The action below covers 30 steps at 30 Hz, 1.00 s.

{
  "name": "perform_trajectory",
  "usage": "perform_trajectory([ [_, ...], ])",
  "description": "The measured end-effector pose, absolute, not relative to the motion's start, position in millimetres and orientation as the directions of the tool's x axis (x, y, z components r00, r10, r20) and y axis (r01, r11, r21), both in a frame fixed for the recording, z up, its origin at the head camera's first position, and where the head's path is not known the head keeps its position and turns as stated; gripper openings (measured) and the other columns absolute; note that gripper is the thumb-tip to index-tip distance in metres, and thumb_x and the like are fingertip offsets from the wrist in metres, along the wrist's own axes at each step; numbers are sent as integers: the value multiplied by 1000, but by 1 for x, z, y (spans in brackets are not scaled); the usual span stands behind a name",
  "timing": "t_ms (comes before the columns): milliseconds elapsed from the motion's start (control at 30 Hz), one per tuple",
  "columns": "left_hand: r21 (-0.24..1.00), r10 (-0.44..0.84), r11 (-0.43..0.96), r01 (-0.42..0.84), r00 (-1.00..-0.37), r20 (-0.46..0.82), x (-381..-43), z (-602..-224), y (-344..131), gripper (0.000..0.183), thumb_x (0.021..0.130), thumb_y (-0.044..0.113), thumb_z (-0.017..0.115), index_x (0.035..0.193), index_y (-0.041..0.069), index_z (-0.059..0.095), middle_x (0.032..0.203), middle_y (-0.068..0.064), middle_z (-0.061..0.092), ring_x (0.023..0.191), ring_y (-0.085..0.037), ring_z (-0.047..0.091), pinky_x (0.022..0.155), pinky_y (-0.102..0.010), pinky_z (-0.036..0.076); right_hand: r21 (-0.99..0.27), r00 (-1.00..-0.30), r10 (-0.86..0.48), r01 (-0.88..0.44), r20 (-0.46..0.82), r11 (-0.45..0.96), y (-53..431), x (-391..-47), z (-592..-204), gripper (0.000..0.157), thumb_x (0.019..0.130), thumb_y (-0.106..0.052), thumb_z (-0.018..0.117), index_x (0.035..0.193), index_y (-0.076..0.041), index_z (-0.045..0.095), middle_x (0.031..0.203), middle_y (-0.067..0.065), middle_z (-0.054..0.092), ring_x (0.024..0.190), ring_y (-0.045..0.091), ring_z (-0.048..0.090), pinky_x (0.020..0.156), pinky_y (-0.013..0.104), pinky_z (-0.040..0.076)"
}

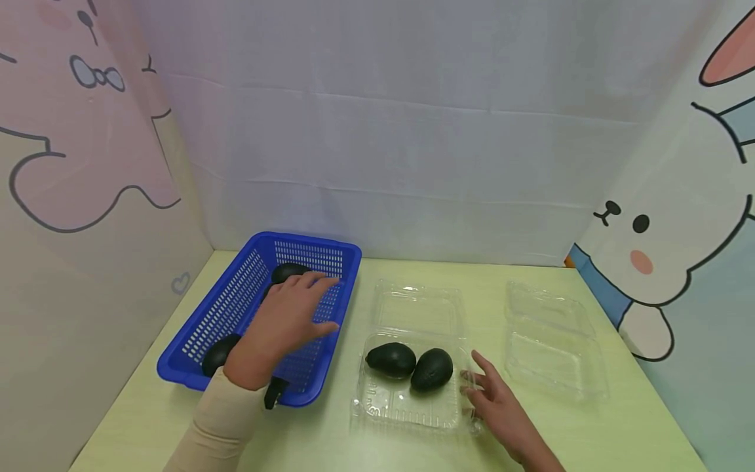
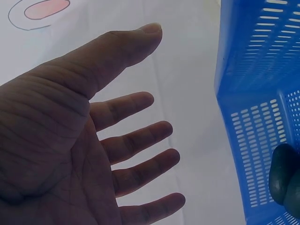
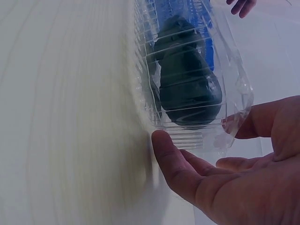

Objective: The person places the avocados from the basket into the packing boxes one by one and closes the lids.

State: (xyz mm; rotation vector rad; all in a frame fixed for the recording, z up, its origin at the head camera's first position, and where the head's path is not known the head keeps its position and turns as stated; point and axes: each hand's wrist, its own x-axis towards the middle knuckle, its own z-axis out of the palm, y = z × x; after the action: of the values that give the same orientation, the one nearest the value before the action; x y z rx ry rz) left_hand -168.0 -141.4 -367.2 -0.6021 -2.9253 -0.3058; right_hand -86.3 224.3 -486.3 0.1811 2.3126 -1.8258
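My left hand hovers over the blue plastic basket, thumb and fingers spread, nothing between them. Dark avocados lie in the basket: one avocado at the near left, others at the far end partly behind the hand. In the left wrist view, two avocados sit past the fingertips. Two more, a left avocado and a right avocado, lie in an opened clear plastic clamshell. My right hand touches that clamshell's right side with loosely bent fingers, tips around its rim.
Another clear clamshell stands opened on the right part of the pale table. A white curtain hangs behind the table, with cartoon-printed panels at both sides.
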Motion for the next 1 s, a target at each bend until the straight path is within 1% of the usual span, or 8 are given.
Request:
perform_trajectory([
  [267,185,354,905,384,-919,176,-170,-369,-146,78,83,41,87,148,11,56,148,-17,53,134,-43,50,103,-68,42,-947,-974,-15,219,-228,234,224,-86,-486,69,102,2,55,163,-12,26,144,29,52,121,36,59,77,36,56],
  [567,202,326,915,349,-935,138,-175,-372,-154,79,85,41,86,150,11,54,149,-19,52,135,-45,48,104,-71,39,-948,-972,-11,226,-235,225,223,-85,-485,70,102,2,56,163,-12,26,144,29,52,123,37,58,77,36,56],
  [833,217,303,920,327,-943,138,-180,-377,-162,78,84,38,87,149,9,54,148,-21,52,134,-48,48,102,-73,40,-946,-971,-14,230,-239,227,223,-85,-484,70,102,2,55,163,-11,25,145,30,51,124,37,58,77,37,56],
  [1000,218,281,927,304,-951,131,-184,-378,-167,80,84,39,86,149,7,53,148,-23,51,133,-49,48,100,-72,41,-946,-972,-15,224,-234,235,223,-85,-484,70,102,1,55,163,-11,25,145,30,51,123,36,58,76,37,56],
])
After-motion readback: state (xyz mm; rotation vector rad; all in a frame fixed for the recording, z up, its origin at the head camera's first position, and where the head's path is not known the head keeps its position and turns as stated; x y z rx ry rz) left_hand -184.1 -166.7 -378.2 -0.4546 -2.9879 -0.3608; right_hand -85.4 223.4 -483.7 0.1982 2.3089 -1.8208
